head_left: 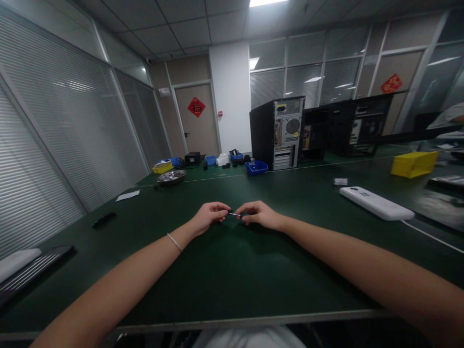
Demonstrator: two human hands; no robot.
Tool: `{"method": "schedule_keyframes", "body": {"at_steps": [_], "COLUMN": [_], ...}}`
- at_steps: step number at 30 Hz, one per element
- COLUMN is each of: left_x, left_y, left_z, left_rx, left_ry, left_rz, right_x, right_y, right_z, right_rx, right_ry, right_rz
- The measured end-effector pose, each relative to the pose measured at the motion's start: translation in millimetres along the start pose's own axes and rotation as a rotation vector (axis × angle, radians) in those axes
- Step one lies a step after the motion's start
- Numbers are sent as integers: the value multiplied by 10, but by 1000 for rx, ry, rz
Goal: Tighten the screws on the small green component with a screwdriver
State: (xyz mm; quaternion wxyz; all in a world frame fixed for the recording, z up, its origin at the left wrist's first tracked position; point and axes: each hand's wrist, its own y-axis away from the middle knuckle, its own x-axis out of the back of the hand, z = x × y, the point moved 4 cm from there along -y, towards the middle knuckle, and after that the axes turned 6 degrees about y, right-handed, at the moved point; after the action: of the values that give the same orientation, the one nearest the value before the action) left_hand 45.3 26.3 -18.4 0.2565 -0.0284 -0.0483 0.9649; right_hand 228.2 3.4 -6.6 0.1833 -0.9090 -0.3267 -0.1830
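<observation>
A small thin rod (234,214), dark at its left end and shiny along the middle, spans the gap between my hands over the green table (239,275). My left hand (210,216) pinches the dark end between thumb and fingers. At the other end, the curled fingers and thumb of my right hand (261,215) close on the rod's tip. Its exact kind is too small to tell, and both ends are partly hidden by fingertips. A thin bracelet (175,242) circles my left wrist.
To the right lies a white power strip (377,203) with its cable, near a yellow bin (414,164). Computer towers (286,133), a blue tray (256,167) and a metal dish (171,177) stand farther back. A dark green-tipped tool (104,220) and a keyboard (38,270) lie left.
</observation>
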Motion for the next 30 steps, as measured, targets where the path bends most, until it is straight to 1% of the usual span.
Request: {"method": "schedule_keyframes", "body": {"at_steps": [5,11,14,18,23,30], "left_x": [-7,-17,-32,-50,-49,-31], "left_y": [2,7,19,37,50,39], "left_z": [-5,-5,22,51,55,40], "left_rx": [-6,-69,-114,-145,-140,-73], "left_ry": [-1,-40,-58,-108,-151,-99], "left_rz": [-11,83,109,117,115,87], "right_x": [-2,6,3,4,13,8], "right_y": [7,-25,-35,-25,-12,2], "right_z": [-12,24,40,21,2,-7], "right_rx": [16,-4,-11,-20,-28,-7], "right_ry": [19,85,109,147,150,84], "right_rz": [-10,61,91,97,70,18]}}
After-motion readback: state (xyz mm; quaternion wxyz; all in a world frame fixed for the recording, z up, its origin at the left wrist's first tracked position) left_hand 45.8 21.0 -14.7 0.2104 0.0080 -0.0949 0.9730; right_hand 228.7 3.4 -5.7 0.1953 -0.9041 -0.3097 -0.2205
